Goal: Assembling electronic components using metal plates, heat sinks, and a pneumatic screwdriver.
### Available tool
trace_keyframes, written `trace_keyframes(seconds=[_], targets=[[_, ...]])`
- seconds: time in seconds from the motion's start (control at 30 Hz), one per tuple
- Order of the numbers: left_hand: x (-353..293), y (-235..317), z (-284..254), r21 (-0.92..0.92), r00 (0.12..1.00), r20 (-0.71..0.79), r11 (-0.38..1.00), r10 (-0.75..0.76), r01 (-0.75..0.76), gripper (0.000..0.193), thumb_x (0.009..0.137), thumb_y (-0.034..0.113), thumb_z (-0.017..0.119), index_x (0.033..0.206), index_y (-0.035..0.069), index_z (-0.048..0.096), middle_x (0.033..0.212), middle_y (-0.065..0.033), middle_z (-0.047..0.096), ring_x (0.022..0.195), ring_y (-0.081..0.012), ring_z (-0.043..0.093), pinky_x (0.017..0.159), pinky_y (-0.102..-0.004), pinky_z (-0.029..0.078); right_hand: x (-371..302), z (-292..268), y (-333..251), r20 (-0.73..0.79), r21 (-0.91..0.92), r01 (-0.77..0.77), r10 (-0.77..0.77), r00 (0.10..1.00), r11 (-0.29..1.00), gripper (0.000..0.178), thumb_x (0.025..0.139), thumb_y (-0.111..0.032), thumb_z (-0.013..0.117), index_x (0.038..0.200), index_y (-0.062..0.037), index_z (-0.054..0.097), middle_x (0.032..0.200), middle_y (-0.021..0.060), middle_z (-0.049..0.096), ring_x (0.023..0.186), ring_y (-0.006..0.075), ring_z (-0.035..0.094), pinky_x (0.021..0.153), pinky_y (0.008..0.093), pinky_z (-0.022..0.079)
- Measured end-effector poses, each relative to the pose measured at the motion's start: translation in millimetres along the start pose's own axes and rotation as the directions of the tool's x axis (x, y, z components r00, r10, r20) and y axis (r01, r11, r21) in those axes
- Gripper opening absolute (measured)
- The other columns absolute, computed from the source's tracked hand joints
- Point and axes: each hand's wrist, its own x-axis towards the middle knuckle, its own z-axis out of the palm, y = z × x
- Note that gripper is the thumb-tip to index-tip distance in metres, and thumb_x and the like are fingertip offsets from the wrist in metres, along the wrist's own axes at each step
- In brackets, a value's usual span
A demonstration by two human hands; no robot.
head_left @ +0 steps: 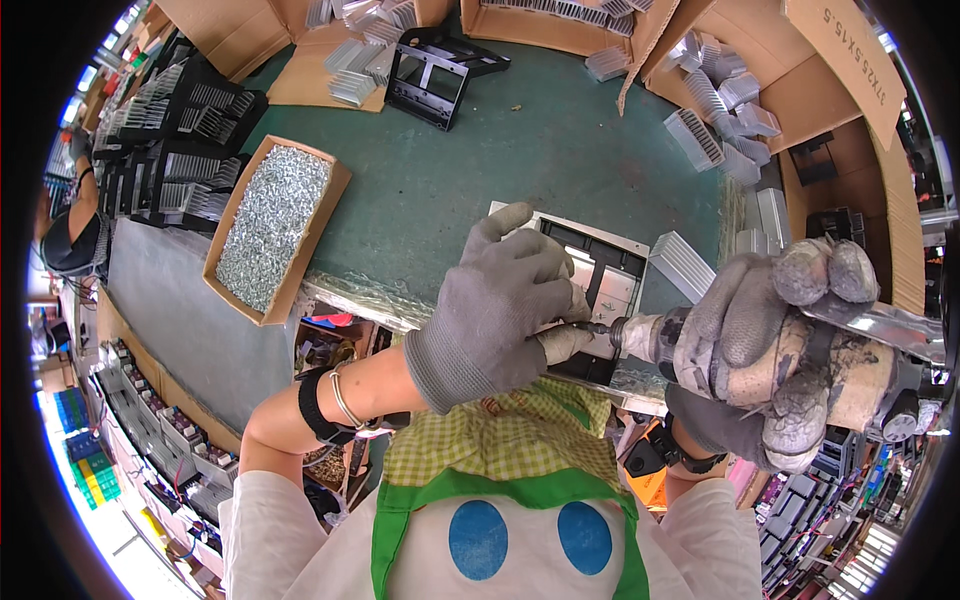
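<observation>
My right hand (735, 315), in a worn grey glove, is wrapped round a power screwdriver (860, 378) with a taped, scuffed body. Its dark bit (597, 328) points left, toward the fingertips of my gloved left hand (500, 300). Those fingers are pinched together close to the bit; what they hold, if anything, is hidden. Under the left hand lies a black plastic frame (625, 263) inside a pale rectangular fixture (642, 247) at the table's near edge. A few small screws (607, 308) rest within the frame. Just right of it sits a silver finned heat sink (682, 264).
A cardboard box of screws (333, 190) stands left on the green table (440, 160). Black frames (430, 85) lie at the back. Cartons (575, 35) and loose heat sinks (695, 140) line the far and right sides. Finned assemblies (205, 110) are stacked far left, near another person's arm (85, 195).
</observation>
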Motion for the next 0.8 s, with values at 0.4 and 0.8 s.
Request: trace_keyframes(seconds=[0.4, 0.8], targets=[[-10.8, -29.6, 16.2, -0.242, 0.954, -0.032, 0.928, -0.3, 0.283, 0.079, 0.076, 0.025, 0.076, 0.14, -0.002, 0.038, 0.134, -0.0244, 0.047, 0.118, -0.0387, 0.053, 0.101, -0.0395, 0.043, 20.4, -0.9, 42.1, -0.49, -0.11, 0.019, -0.07, 0.869, 0.994, 0.066, 0.086, -0.018, 0.06, 0.143, -0.0035, 0.03, 0.114, 0.0177, 0.051, 0.07, 0.0213, 0.052, 0.059, 0.0364, 0.049], [-15.4, -28.2, 31.5, -0.33, 0.942, -0.103, 0.905, -0.319, 0.27, 0.071, 0.076, 0.004, 0.06, 0.143, 0.006, 0.036, 0.132, -0.0224, 0.047, 0.11, -0.0443, 0.053, 0.092, -0.0438, 0.047, -12.2, -36.4, 82.5, -0.577, -0.248, -0.223, 0.041, 0.816, 0.943, 0.038, 0.094, -0.024, 0.053, 0.125, -0.0018, 0.049, 0.106, 0.0131, 0.061, 0.088, 0.0239, 0.061, 0.08, 0.0397, 0.051]])
